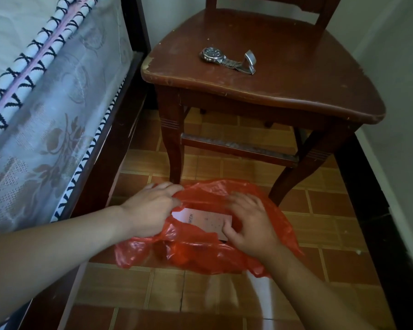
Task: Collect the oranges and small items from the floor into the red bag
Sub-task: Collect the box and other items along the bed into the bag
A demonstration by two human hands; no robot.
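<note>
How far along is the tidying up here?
No oranges lie loose on the visible floor. Both the left hand and right hand are at the red bag, where a white boxlike item shows. A wristwatch remains on the chair.

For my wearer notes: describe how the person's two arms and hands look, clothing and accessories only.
Both forearms are bare as far as the frame shows: no sleeves visible. The left hand and right hand wear no gloves, and no rings, bracelet or watch show on either wrist. Nails look short and unpainted, though the right hand is slightly blurred.
</note>
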